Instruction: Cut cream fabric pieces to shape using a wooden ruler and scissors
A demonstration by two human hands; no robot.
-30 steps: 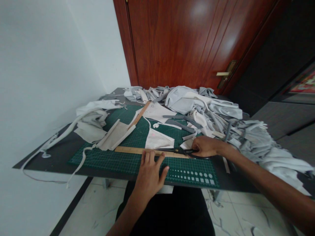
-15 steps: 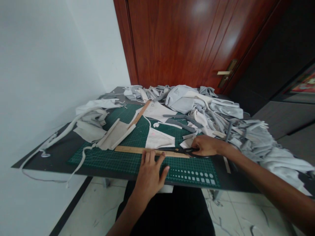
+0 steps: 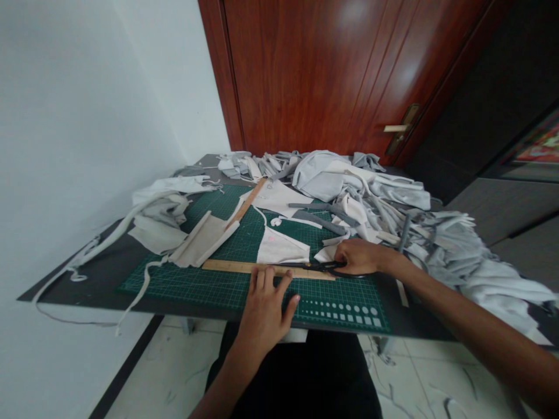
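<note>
My left hand [image 3: 264,302] lies with its fingers apart, pressing their tips onto a wooden ruler [image 3: 231,266] on the green cutting mat [image 3: 174,288]. My right hand [image 3: 358,256] is closed round the handles of black scissors [image 3: 325,266]. Their blades point left along the ruler's far edge, at the near edge of a white fabric piece [image 3: 283,249] with a small pink mark. How far the blades are parted cannot be made out. Beside my right hand lies a pale fabric scrap [image 3: 325,254], partly hidden by it.
A heap of grey and white fabric scraps [image 3: 323,174] covers the back and right of the dark table [image 3: 105,273]. More cloth [image 3: 161,218] and a folded beige piece [image 3: 203,238] lie left. Another wooden ruler [image 3: 248,202] slants across the mat. A wooden door [image 3: 301,75] stands behind.
My right hand and the scissors have slid slightly left along the ruler. My left hand stays on the ruler, and the fabric pieces look unmoved.
</note>
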